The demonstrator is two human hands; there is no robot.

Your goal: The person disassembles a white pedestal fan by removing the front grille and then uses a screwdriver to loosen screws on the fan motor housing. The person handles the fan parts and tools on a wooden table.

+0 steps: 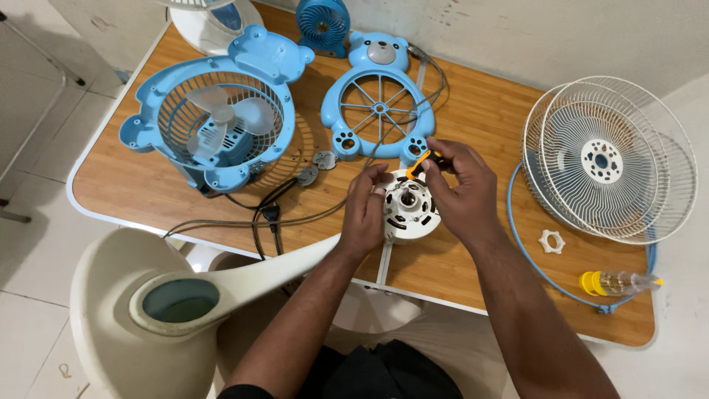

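a: far left, near edge — white fan stand base (133, 310) w/ round socket, off the wooden table (473, 111). on table left: blue bear-shaped fan body (214, 122), rear grille + clear blades in it, tilted up.

b: behind that?

a: small blue desk fan (323, 26) at back, by the wall. next right, bear-shaped front guard (378, 100), lying flat, spokes showing. black cable (269, 210) runs off the bear fan toward the near edge.

b: hands?

a: centre. left hand (363, 214) wrapped round the left side of a white fan motor housing (408, 207), fingers closed on it, steadying. motor sits on the table, near edge, face up, just in front of the guard's feet.

b: rt hand?

a: right hand (461, 196) on the motor's right side, fingertips pinched narrow on an orange-handled screwdriver (422, 164), handle at the motor's top rim. tip hidden, can't tell what it meets.

b: further right?

a: white wire fan grilles (609, 159), two stacked, leaning. blue rim ring (528, 247) curves under them. small white lock nut (552, 241) on the table, yellow-capped oil bottle (617, 282) lying near the right corner.
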